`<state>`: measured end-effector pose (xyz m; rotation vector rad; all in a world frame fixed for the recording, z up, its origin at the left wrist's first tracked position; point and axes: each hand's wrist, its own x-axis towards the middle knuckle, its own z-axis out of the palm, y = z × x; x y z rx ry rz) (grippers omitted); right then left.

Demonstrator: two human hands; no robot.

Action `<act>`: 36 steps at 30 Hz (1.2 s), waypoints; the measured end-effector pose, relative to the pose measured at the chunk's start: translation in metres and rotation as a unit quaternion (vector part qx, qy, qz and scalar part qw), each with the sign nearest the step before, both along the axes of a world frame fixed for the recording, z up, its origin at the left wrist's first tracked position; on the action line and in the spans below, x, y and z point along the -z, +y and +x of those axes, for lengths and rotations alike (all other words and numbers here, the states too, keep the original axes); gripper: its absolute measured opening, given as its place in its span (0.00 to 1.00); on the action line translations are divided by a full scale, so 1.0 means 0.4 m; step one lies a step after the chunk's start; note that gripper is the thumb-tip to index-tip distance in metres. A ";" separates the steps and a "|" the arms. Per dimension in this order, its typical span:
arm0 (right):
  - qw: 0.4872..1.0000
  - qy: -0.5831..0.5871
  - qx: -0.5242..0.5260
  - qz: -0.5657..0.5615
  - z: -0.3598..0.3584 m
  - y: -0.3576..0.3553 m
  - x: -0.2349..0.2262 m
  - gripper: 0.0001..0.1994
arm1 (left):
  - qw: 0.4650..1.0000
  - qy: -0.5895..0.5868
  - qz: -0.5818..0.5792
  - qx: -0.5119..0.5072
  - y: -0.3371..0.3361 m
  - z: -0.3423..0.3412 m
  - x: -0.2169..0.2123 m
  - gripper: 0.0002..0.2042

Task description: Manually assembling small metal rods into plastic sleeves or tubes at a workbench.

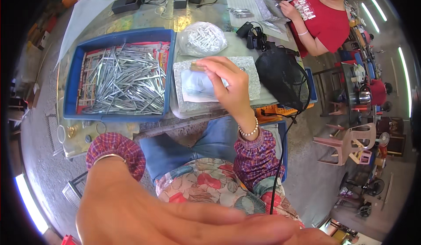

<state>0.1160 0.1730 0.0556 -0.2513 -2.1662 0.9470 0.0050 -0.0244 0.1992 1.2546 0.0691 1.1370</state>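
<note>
Fingers of my right hand (230,85) pinched a small pale plastic bag (199,86) over the speckled grey stone slab (250,67), while my left hand (175,218) hovered spread, blurred, near the lens.

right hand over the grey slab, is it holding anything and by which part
The right hand pinches a small, thin brownish piece by its near end, above the grey slab. The left hand holds nothing.

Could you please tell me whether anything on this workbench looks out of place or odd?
The left hand is raised close to the camera, blurred, blocking the lower view. The metal pins lie jumbled in the blue tray.
</note>
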 end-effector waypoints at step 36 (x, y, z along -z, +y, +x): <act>0.935 -0.317 0.138 0.079 -0.071 0.371 0.219 0.08 | 0.441 0.818 -0.022 -0.368 0.441 -0.231 0.533 0.10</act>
